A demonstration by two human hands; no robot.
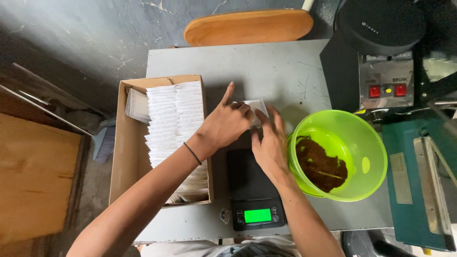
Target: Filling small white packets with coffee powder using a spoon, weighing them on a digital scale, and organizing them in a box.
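While both my hands meet over the grey table (266, 71), I see them working one small white sachet (257, 105). My left hand (227, 124) curls its fingers (245, 110) around the sachet's left end, with the index finger sticking straight out and pointing away from me, touching nothing. My right hand (270, 143) has its fingers spread and only loosely bent, their tips resting on the sachet's right edge; whether they pinch it or just touch it, I cannot tell. The sachet lies just beyond the black scale (254, 188), its long axis running roughly left to right, tilted slightly. Most of it is hidden by my fingers, so only its upper right part shows between the two hands. Left of my left wrist sits a cardboard box (124, 157) packed with rows of white sachets. Just right of my right hand stands a green bowl (366, 138) holding dark brown powder.
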